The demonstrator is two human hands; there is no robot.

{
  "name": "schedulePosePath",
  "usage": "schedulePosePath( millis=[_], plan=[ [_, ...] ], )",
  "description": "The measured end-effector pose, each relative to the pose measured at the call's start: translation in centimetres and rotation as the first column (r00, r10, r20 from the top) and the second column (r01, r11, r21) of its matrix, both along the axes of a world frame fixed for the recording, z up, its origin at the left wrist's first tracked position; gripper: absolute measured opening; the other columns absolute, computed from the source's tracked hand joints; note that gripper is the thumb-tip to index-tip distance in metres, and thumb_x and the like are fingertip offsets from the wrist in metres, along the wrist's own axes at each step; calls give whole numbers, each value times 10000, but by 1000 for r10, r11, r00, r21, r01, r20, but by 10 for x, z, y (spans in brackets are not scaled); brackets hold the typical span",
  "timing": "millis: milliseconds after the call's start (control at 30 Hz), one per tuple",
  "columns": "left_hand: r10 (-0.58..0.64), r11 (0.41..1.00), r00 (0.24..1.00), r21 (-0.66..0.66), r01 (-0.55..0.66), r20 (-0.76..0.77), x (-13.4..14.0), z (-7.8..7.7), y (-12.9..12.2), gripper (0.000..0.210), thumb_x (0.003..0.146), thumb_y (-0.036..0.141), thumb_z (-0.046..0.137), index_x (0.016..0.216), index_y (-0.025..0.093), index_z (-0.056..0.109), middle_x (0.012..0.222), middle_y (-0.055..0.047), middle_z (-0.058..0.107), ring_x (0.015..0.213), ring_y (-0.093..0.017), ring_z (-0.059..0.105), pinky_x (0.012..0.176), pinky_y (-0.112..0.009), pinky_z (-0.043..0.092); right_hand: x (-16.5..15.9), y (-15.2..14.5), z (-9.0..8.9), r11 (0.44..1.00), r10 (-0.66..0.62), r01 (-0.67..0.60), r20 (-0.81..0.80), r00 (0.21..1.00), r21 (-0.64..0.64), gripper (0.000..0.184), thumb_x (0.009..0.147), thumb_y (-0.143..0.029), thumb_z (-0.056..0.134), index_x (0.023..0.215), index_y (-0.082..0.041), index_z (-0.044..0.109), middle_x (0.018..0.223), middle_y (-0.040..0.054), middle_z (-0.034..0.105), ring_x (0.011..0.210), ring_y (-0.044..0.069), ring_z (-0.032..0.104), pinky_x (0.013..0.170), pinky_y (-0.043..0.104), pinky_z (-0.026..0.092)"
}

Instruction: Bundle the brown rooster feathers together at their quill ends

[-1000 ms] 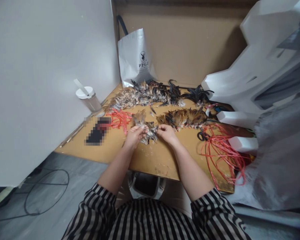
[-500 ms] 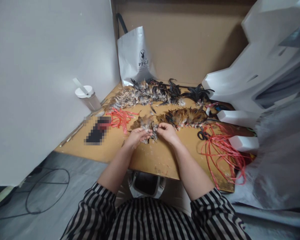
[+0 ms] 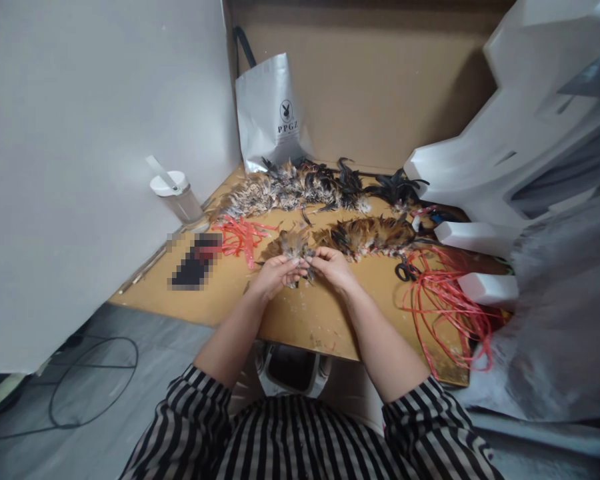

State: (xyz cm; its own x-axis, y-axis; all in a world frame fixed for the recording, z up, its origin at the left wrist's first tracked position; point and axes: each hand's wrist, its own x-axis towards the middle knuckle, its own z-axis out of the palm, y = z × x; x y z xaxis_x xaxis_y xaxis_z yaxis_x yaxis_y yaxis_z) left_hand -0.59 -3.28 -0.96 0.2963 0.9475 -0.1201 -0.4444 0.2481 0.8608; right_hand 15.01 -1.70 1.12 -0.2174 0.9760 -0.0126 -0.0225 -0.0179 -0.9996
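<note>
My left hand [image 3: 276, 275] pinches a small bunch of brown and grey feathers [image 3: 294, 244] just above the table's front part. Close beside it, my right hand [image 3: 333, 268] has thumb and forefinger pressed together at the bunch's right side, fingertips almost meeting those of the left. Which feathers lie between the right fingertips is too small to make out. Behind my right hand stretches a row of brown feather bunches [image 3: 375, 233]. Farther back lies a long heap of brown, black and pale feathers [image 3: 290, 188].
Short red plastic strips [image 3: 243, 235] lie left of the feathers, near a blurred dark object [image 3: 193, 267]. Long red strips [image 3: 445, 300] hang over the table's right edge beside black-handled scissors [image 3: 404, 269]. A lidded cup [image 3: 177, 197], a silver bag [image 3: 267, 113] and white foam pieces [image 3: 480, 237] border the table [image 3: 310, 327].
My right hand has shifted slightly left, its fingertips now closer to those of my left hand at the feather bunch. My left hand has hardly moved.
</note>
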Motion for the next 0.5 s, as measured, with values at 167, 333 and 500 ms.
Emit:
schedulePosePath(
  millis=[167, 333, 500],
  plan=[
    [1, 999, 999, -37, 1, 47, -1, 0, 0, 141, 717, 151, 623, 828, 68, 648, 770, -83, 669, 606, -70, 603, 562, -139, 473, -2, -1, 1, 998, 35, -39, -77, 996, -57, 262, 581, -352, 690, 612, -161, 514, 484, -56, 492, 399, 45, 354, 409, 193, 235],
    [12, 993, 979, -114, 12, 202, -5, 1, 2, 85, 748, 80, 566, 801, 77, 633, 731, -53, 652, 561, -40, 582, 542, -109, 468, 4, -1, 6, 981, 111, -149, -275, 955, -122, 298, 587, -319, 710, 821, -170, 601, 573, -39, 545, 435, 50, 409, 431, 194, 279],
    [-46, 989, 968, -126, 79, 246, -6, 3, 1, 90, 743, 76, 570, 810, 81, 629, 722, -44, 647, 555, -33, 574, 523, -97, 456, 3, -3, 6, 968, 182, -225, -298, 937, -114, 266, 598, -296, 714, 796, -165, 596, 636, -12, 604, 446, 45, 419, 442, 192, 294]
  ],
)
